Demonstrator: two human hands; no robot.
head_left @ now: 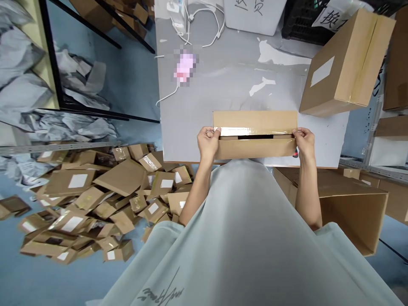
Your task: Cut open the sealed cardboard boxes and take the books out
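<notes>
A long, narrow cardboard box [255, 149] stands at the front edge of the grey table, right before my body. Its two top flaps are slightly apart, with a dark gap between them. A strip of shiny clear tape [245, 131] runs along the edge of the far flap. At the left end, my left hand [208, 143] pinches the corner of that flap, thumb on the tape. My right hand [305, 142] grips the right end in the same way. A small red and black object [296, 153] shows partly beside the box, under my right hand.
On the table [204, 123], a taped carton [341, 63] stands at the right, near a black crate [306, 21]. A phone-like blurred pink item [185, 66] lies by a white cable at the left. Many boxes [92, 204] are heaped on the floor; a big open carton [350, 216] sits right.
</notes>
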